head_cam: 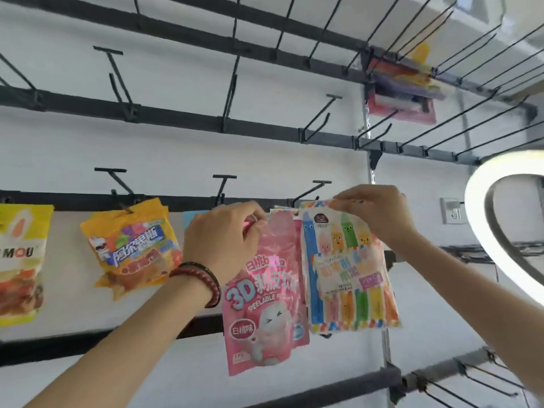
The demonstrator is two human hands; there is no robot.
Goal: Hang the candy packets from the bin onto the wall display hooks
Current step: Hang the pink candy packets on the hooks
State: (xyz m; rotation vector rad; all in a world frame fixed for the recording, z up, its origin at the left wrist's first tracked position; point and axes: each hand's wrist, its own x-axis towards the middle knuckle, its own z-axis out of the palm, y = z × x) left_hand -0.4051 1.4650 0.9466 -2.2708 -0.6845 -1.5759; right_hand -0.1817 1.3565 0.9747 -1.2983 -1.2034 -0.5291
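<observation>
Wall display hooks: black wire prongs with T-shaped tips, set in rows on black rails. Pink packet: glossy, "3D" lettering, white cartoon figure; hangs upright, top edge pinched by the left hand. Crayon-print packet: white with coloured crayon characters; upright just right of the pink one, overlapping its edge, top pinched by the right hand. Orange packet: hung tilted on a hook, further left. Yellow packet: hanging at far left, partly out of view.

White wall, glowing ring light at the right edge, pale wall socket just beside it
</observation>
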